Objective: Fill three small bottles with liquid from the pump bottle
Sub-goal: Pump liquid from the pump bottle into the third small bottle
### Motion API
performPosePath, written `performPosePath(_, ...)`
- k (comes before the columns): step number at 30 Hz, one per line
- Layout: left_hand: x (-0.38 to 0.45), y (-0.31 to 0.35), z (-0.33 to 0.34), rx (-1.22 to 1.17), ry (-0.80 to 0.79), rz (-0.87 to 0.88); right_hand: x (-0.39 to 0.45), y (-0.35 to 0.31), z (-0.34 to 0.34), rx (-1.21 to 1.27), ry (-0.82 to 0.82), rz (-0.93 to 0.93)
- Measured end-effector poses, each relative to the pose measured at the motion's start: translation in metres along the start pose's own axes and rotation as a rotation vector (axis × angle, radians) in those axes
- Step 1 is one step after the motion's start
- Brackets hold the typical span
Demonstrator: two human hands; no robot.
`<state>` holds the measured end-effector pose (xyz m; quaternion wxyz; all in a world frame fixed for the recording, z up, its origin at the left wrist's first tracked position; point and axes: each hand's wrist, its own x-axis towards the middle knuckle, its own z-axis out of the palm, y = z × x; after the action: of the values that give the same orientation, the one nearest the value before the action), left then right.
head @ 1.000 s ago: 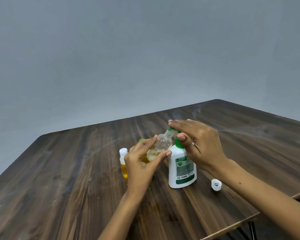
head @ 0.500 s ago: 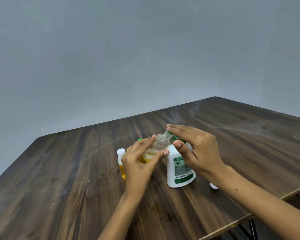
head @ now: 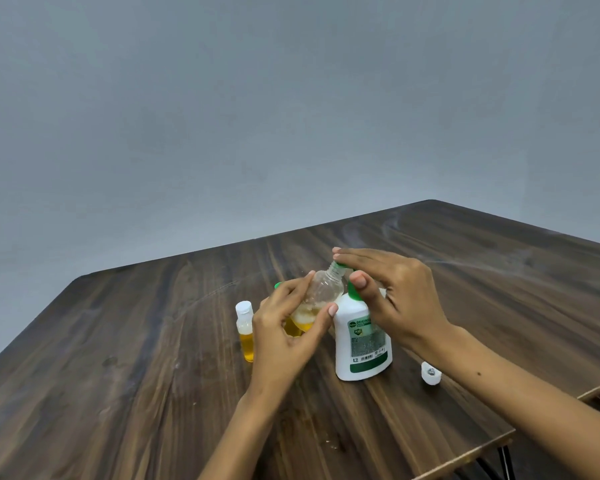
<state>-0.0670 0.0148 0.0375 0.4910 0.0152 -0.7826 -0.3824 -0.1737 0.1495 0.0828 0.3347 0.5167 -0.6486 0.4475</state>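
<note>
Since half a second ago the pump head has risen again under the right hand, and the loose white cap at the right shows in full once more, no longer half hidden by the wrist.

Counted from left to right on the dark wooden table (head: 125, 358): one capped small bottle (head: 245, 330), white lid on, yellow liquid filling its lower part; one open small bottle (head: 321, 297) held tilted; one pump bottle (head: 362, 344); one loose cap (head: 431, 373) — and a scrap of green (head: 277, 285) behind the left hand, which I cannot identify.

The left hand (head: 284, 336) pinches the open small bottle between thumb and fingers, its neck leaning up to the right, just under the green nozzle. Yellow, foamy liquid sits in its lower end; the upper part is clear.

The right hand (head: 395, 296) lies spread over the green pump head, fingers straight and flat on top, thumb beside the green neck. The pump bottle stands upright, white with a green label band, near the table's middle. Its contents cannot be seen. The loose cap lies just right of it, near the right forearm.
</note>
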Motion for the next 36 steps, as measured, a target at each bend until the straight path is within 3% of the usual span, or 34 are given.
performPosePath(6,0.002,-0.001,-0.003,0.008,-0.017,-0.004,-0.008,0.002,0.001,0.003,0.001,-0.011)
performPosePath(13,0.0,0.005,0.0,-0.141,0.096,-0.116,0.003,0.003,0.0,0.006,-0.01,-0.021)
performPosePath(17,0.0,0.004,-0.003,-0.055,0.097,-0.095,-0.012,0.005,0.005,0.009,0.006,0.02)
performPosePath(36,0.002,0.009,-0.004,-0.059,0.107,-0.039,-0.006,0.001,0.004,0.004,0.047,0.028)
